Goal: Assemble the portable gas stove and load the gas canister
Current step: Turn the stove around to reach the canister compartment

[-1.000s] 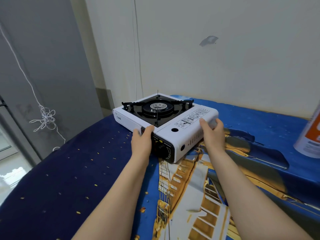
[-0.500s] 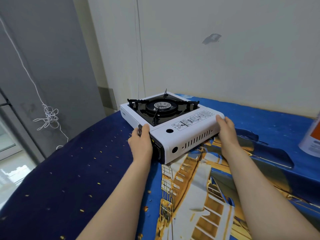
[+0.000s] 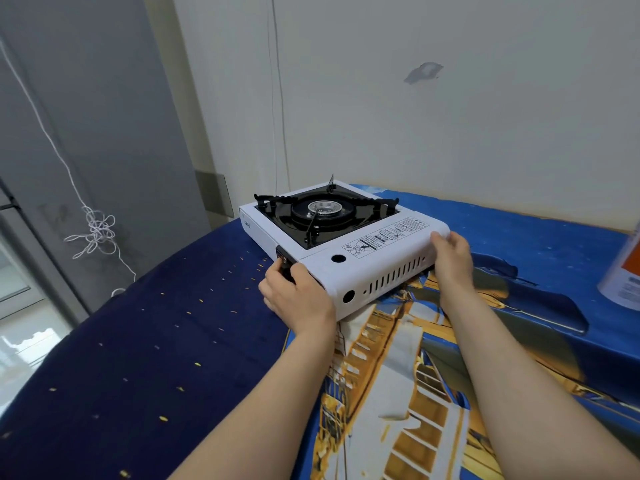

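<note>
A white portable gas stove (image 3: 360,261) with a black pan support and round burner (image 3: 323,209) lies on the blue patterned cloth, turned so its vented canister end faces me. My left hand (image 3: 294,296) grips its near left corner, covering the black control panel. My right hand (image 3: 450,254) holds the far right corner of the closed canister cover. An orange and white gas canister (image 3: 623,271) stands at the right edge of the view, partly cut off, well away from both hands.
The cloth-covered surface (image 3: 156,341) ends on the left above a tiled floor. A wall (image 3: 450,116) rises right behind the stove. A knotted white cord (image 3: 98,233) hangs beside a grey panel on the left.
Both hands have rotated the stove on the cloth, so its vented end now faces me. The left hand slid over the control panel; the right hand moved farther back along the cover.
</note>
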A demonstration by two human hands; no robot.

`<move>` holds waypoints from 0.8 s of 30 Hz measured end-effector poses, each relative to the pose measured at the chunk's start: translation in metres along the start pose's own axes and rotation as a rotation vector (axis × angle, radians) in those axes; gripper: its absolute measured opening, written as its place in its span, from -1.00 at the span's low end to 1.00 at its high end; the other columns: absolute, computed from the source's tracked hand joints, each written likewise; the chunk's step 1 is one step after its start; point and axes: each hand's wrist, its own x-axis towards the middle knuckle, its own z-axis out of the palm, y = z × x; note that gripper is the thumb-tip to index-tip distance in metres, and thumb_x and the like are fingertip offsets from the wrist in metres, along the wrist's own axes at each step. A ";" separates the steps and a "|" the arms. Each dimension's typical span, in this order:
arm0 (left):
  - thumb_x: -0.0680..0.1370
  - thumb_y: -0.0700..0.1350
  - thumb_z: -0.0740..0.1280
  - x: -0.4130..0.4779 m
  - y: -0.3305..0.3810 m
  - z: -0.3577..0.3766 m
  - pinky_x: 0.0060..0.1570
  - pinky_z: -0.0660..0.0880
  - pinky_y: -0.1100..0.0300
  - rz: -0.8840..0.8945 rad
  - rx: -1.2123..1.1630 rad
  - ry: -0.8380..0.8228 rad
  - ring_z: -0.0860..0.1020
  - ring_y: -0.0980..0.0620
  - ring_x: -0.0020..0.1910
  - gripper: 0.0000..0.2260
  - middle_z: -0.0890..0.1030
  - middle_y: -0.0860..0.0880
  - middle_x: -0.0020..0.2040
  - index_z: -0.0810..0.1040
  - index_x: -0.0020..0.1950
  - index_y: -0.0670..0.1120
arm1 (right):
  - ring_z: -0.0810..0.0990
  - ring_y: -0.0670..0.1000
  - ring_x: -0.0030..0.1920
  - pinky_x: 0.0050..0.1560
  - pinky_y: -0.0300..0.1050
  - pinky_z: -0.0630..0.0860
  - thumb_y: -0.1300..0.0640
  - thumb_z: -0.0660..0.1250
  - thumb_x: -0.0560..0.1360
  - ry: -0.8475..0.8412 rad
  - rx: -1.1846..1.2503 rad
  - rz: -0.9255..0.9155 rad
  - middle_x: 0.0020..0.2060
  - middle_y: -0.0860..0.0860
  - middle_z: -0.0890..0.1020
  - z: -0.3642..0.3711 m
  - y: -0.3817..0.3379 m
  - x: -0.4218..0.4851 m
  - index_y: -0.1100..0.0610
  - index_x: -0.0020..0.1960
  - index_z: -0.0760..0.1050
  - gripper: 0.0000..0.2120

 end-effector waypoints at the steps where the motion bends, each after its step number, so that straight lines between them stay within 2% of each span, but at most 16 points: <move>1: 0.58 -0.08 0.13 0.002 0.000 -0.001 0.27 0.30 0.01 -0.001 0.008 -0.006 0.35 -0.10 0.25 -0.69 0.42 -0.06 0.25 0.47 0.30 -0.07 | 0.40 -0.01 0.11 -0.01 -0.05 0.35 -0.04 0.22 0.56 0.021 -0.012 -0.007 0.13 -0.04 0.43 0.000 0.000 -0.001 0.06 0.39 0.32 -0.56; 5: 0.57 -0.05 0.13 0.014 -0.001 -0.005 0.26 0.35 -0.05 -0.010 0.014 -0.035 0.43 -0.05 0.20 -0.68 0.46 0.03 0.19 0.49 0.28 0.00 | 0.46 -0.03 -0.01 -0.21 -0.16 0.34 -0.02 0.22 0.52 0.147 -0.029 -0.032 0.00 -0.05 0.50 0.002 0.000 -0.007 0.05 0.20 0.41 -0.71; 8: 0.55 -0.03 0.14 0.020 -0.003 -0.006 0.20 0.40 -0.04 -0.024 -0.017 -0.062 0.47 -0.01 0.13 -0.70 0.52 0.03 0.18 0.50 0.24 0.02 | 0.44 -0.16 -0.18 -0.30 -0.22 0.28 0.01 0.19 0.52 0.260 -0.010 -0.056 -0.18 -0.16 0.48 0.004 0.001 -0.012 0.03 0.07 0.42 -0.83; 10: 0.54 -0.01 0.14 0.023 -0.004 -0.007 0.10 0.42 0.02 -0.028 -0.038 -0.078 0.49 0.02 0.07 -0.71 0.55 0.05 0.11 0.49 0.22 0.03 | 0.41 -0.21 -0.22 -0.32 -0.22 0.26 0.01 0.18 0.52 0.324 0.001 -0.065 -0.22 -0.17 0.46 0.004 0.001 -0.015 0.03 0.01 0.41 -0.87; 12: 0.53 0.00 0.14 0.027 -0.005 -0.008 -0.06 0.38 0.12 -0.028 -0.057 -0.094 0.48 0.13 -0.03 -0.71 0.55 0.12 0.02 0.48 0.22 0.04 | 0.42 -0.18 -0.24 -0.32 -0.20 0.27 0.01 0.16 0.52 0.365 0.008 -0.068 -0.23 -0.14 0.46 0.003 0.001 -0.017 0.05 -0.02 0.40 -0.86; 14: 0.54 -0.01 0.15 0.032 -0.006 -0.009 -0.12 0.33 0.15 -0.030 -0.058 -0.118 0.45 0.21 -0.08 -0.71 0.53 0.17 -0.03 0.46 0.24 0.03 | 0.43 -0.16 -0.24 -0.32 -0.18 0.29 0.00 0.15 0.52 0.379 0.005 -0.056 -0.24 -0.12 0.47 0.002 0.000 -0.018 0.06 -0.03 0.40 -0.85; 16: 0.55 -0.02 0.15 0.036 -0.005 -0.011 -0.07 0.33 0.13 -0.036 -0.056 -0.143 0.44 0.21 -0.08 -0.70 0.53 0.14 0.01 0.45 0.26 0.02 | 0.45 -0.13 -0.23 -0.32 -0.16 0.30 -0.02 0.14 0.52 0.375 -0.016 -0.052 -0.23 -0.11 0.47 0.001 -0.001 -0.018 0.07 -0.03 0.41 -0.82; 18: 0.56 -0.03 0.15 0.036 -0.004 -0.011 -0.02 0.36 0.10 -0.034 -0.054 -0.160 0.45 0.20 -0.06 -0.70 0.53 0.08 0.08 0.43 0.28 0.02 | 0.49 -0.04 -0.18 -0.23 -0.11 0.35 -0.05 0.13 0.52 0.349 -0.041 -0.053 -0.19 -0.06 0.51 0.001 -0.001 -0.018 0.05 -0.03 0.42 -0.80; 21: 0.56 -0.03 0.14 0.024 -0.004 -0.007 0.07 0.43 0.00 -0.014 -0.047 -0.114 0.48 0.03 0.05 -0.69 0.52 0.01 0.14 0.41 0.29 0.02 | 0.51 0.05 -0.03 -0.04 0.01 0.45 -0.07 0.09 0.53 0.295 -0.082 -0.070 -0.05 0.02 0.56 0.000 0.000 -0.019 0.04 -0.01 0.48 -0.74; 22: 0.55 -0.02 0.13 0.018 -0.005 -0.005 0.10 0.42 -0.02 -0.004 -0.040 -0.078 0.46 -0.02 0.10 -0.68 0.48 0.01 0.15 0.40 0.29 0.01 | 0.51 0.05 -0.02 -0.02 0.02 0.46 -0.07 0.08 0.53 0.277 -0.084 -0.076 -0.05 0.03 0.57 0.000 0.000 -0.020 0.05 -0.01 0.50 -0.71; 24: 0.55 -0.03 0.13 0.011 -0.004 -0.001 0.12 0.39 -0.01 0.015 -0.031 -0.034 0.42 -0.04 0.13 -0.67 0.41 0.03 0.13 0.39 0.31 0.00 | 0.52 0.03 -0.08 -0.10 -0.02 0.44 -0.07 0.08 0.55 0.252 -0.073 -0.083 -0.12 0.02 0.57 0.000 0.000 -0.021 0.06 -0.07 0.52 -0.69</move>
